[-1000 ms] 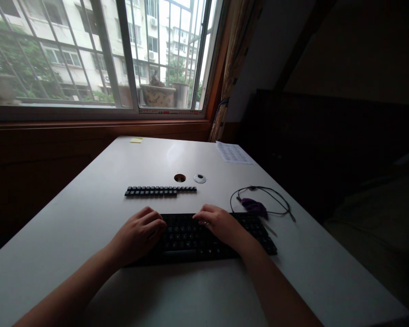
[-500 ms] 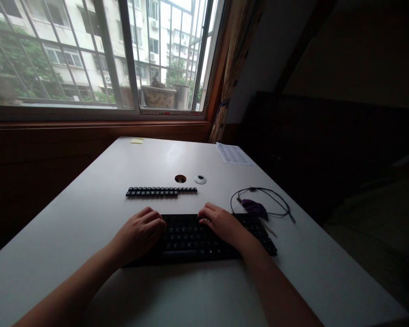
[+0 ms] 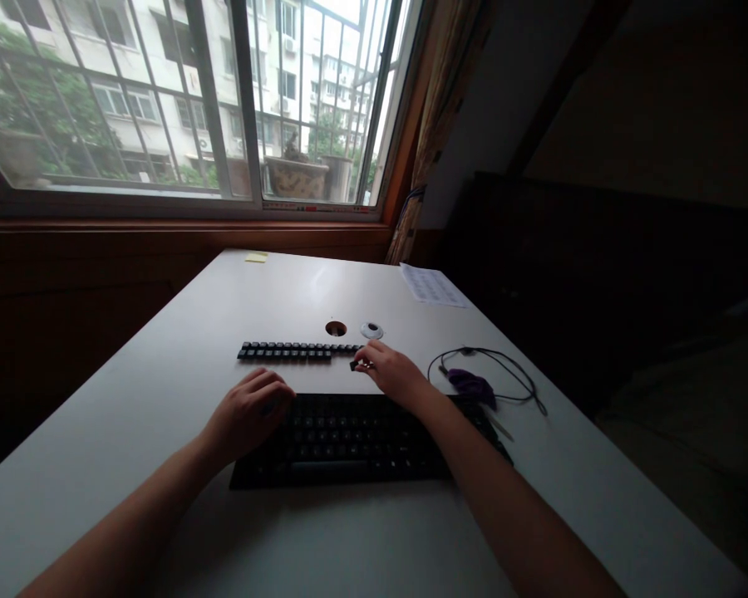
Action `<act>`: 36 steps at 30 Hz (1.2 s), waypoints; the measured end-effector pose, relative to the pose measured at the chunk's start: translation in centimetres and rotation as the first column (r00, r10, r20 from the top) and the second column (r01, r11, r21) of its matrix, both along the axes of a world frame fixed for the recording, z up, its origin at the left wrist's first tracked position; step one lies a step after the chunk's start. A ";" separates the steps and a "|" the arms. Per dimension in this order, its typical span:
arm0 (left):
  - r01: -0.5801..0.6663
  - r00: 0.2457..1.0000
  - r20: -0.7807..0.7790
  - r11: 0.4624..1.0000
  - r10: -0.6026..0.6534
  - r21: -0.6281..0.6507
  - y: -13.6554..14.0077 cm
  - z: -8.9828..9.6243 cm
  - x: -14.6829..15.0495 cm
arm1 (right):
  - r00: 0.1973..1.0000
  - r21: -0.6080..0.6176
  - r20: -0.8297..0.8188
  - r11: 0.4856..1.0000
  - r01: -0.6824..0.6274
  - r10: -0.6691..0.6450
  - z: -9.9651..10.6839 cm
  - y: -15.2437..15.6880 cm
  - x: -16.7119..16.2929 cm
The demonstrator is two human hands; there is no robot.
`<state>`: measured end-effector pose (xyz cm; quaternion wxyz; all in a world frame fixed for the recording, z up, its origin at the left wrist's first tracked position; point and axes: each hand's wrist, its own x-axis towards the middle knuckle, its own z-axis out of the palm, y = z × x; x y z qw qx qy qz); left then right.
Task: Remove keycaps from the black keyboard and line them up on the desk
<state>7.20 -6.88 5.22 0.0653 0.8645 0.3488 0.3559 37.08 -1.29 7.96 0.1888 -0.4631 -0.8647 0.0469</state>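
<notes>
A black keyboard (image 3: 349,440) lies on the white table, with a dark strip along its back edge where the keys look missing. My left hand (image 3: 249,415) is closed with curled fingers over the back left corner of the keyboard, and its fingertips are partly hidden. Beyond the back edge, my right hand (image 3: 386,370) pinches a small black keycap (image 3: 353,365) between thumb and fingers. This keycap is just in front of the right end of two rows of loose keycaps (image 3: 287,350); the front row is shorter than the back one.
To the right lie a looped black cable (image 3: 511,357), a purple cloth (image 3: 470,384) and a thin light-coloured tool (image 3: 500,426). Farther back are a cable hole (image 3: 335,329), its round white cover (image 3: 371,330), a printed sheet (image 3: 433,285) and yellow sticky notes (image 3: 256,257).
My right hand has gone from the back part of the keyboard to the keycap rows, and a keycap now shows in its fingers. My left hand stays at the keyboard's left end.
</notes>
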 end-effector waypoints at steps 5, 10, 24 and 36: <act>-0.024 0.998 0.058 1.000 0.024 -0.004 0.2 -0.1 -0.2 | 0.988 0.025 0.106 0.994 0.110 -0.112 -1.5 2.7 -2.5; 0.006 0.997 0.082 0.999 -0.004 -0.035 0.0 0.0 0.1 | 0.971 -0.011 0.163 0.984 0.178 -0.174 -3.0 3.0 -3.2; 0.021 0.995 0.095 0.997 -0.015 -0.070 -0.2 -0.1 0.2 | 0.982 0.049 -0.115 0.987 0.156 -0.149 -3.2 2.7 -1.5; 0.020 0.997 0.073 0.995 -0.012 -0.102 -0.2 -0.2 0.1 | 0.997 0.021 -0.016 0.997 0.075 -0.074 -3.2 2.3 -1.7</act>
